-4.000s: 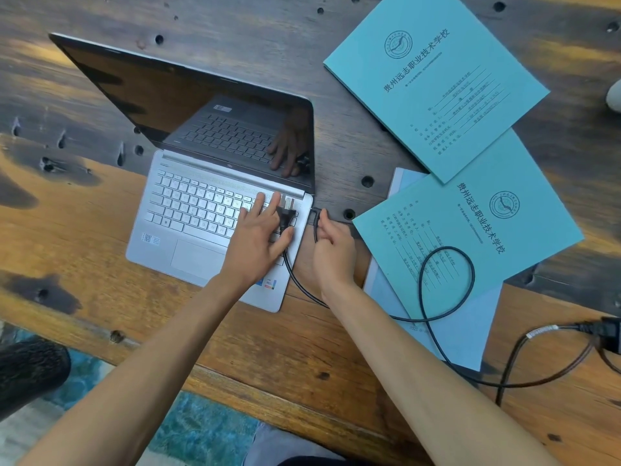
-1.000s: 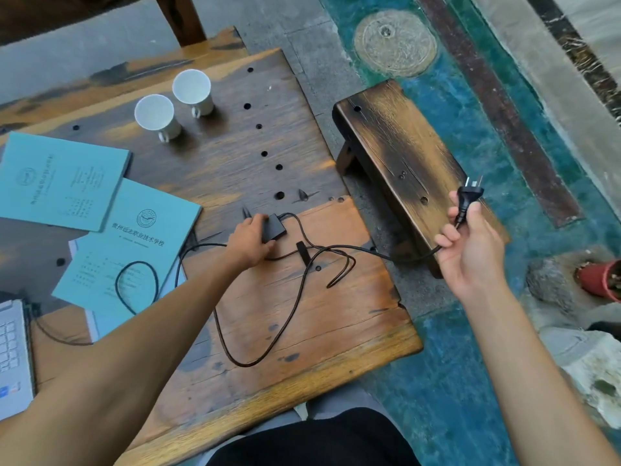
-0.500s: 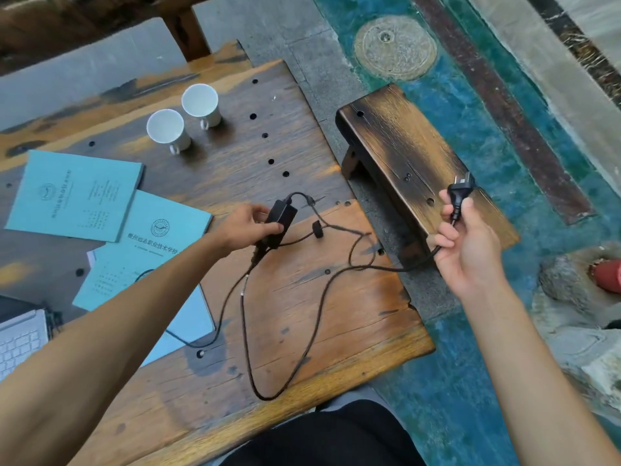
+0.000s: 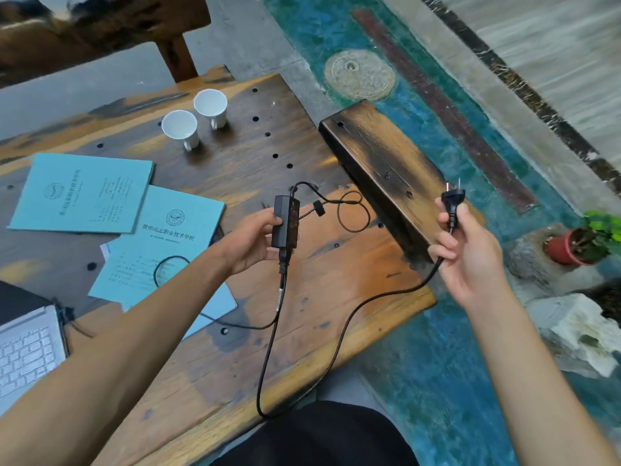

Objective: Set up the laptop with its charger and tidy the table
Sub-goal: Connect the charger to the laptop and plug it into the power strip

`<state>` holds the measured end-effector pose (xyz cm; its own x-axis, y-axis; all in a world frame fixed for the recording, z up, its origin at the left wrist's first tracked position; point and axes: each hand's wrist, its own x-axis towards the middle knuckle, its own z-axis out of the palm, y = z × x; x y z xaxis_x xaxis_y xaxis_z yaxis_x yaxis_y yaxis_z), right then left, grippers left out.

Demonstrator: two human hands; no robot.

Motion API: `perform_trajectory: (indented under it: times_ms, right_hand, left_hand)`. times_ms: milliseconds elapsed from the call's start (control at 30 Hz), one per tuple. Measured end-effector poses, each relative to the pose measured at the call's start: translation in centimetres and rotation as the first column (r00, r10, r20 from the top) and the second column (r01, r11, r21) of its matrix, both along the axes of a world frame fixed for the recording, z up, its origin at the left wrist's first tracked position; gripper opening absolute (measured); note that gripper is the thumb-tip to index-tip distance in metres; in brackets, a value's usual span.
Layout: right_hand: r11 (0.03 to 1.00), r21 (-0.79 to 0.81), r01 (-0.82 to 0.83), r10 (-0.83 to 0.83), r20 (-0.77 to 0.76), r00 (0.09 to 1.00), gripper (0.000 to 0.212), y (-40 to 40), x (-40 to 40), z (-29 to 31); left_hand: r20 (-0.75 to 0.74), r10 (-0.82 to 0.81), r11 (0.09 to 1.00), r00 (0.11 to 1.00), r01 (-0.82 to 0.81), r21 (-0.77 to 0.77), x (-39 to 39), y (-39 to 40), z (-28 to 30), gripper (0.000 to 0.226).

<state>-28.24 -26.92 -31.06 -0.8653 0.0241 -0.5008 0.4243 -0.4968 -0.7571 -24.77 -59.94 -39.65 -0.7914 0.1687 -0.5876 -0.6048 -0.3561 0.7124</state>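
My left hand (image 4: pixel 250 242) is gripping the charger brick (image 4: pixel 285 222) above the table (image 4: pixel 336 297); my right hand (image 4: pixel 470 260) is pinching the plug (image 4: pixel 453 200), prongs seemingly pointing up.

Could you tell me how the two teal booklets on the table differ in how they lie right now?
The far booklet lies bare, while the near booklet has a loop of the charger cable across it. The far booklet sits straight on the table; the near booklet rests on white sheets. The near booklet's edge overlaps the far one's corner. Both are closed, teal, with a round emblem.
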Motion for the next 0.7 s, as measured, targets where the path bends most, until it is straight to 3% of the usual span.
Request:
perform_trajectory:
  times_ms: [267, 433, 600, 700]
  right_hand:
    - [0.979, 0.093, 0.178, -0.17, -0.089, 0.981, 0.045, 2.4, 13.2, 1.3]
    - [0.929, 0.138, 0.344, -0.331, -0.107, 0.938, 0.037, 6.2, 21.5, 1.7]
    - [0.835, 0.171, 0.523, -0.512, -0.105, 0.853, 0.016, 10.9, 29.5, 1.7]
    - [0.779, 0.177, 0.601, -0.595, -0.089, 0.798, 0.017, 13.1, 34.2, 1.0]
  left_hand:
    - [-0.136, -0.264, 0.964, 0.955, 0.255, -0.078, 6.9, 3.1, 3.3, 0.046]
    - [-0.153, -0.398, 0.911, 0.905, 0.37, -0.18, 9.9, 7.6, 4.0, 0.039]
    - [-0.227, -0.599, 0.772, 0.768, 0.478, -0.419, 12.6, 12.5, 2.8, 0.045]
    - [-0.315, -0.677, 0.699, 0.666, 0.445, -0.56, 14.8, 15.7, 2.2, 0.042]
